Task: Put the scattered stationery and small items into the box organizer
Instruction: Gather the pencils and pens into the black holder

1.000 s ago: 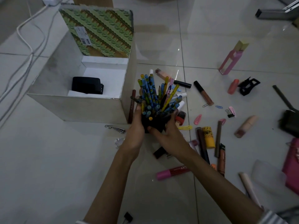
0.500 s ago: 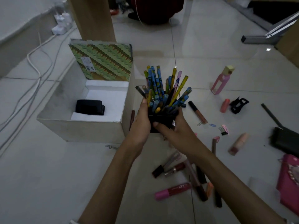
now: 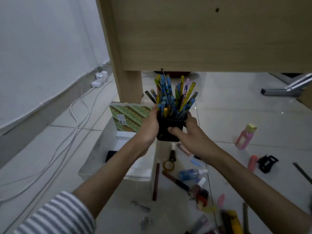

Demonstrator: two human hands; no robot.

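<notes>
Clutter, a blue spray bottle (image 3: 189,174) among it, lies on the tiles at 5 o'clock, where the black pencil cup (image 3: 168,130) stood a second ago. Left hand (image 3: 148,125) and right hand (image 3: 190,137) each curl round the cup, now lifted to mid-frame with its pencils (image 3: 170,97) upright. The box organizer (image 3: 101,149) sits at 7 o'clock beneath it, so lowering it inside is likely what remains.

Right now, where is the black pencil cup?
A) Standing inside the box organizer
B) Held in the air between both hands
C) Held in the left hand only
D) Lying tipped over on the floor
B: the left hand and the right hand grip opposite sides of the black pencil cup, which is upright above the box organizer.
</notes>
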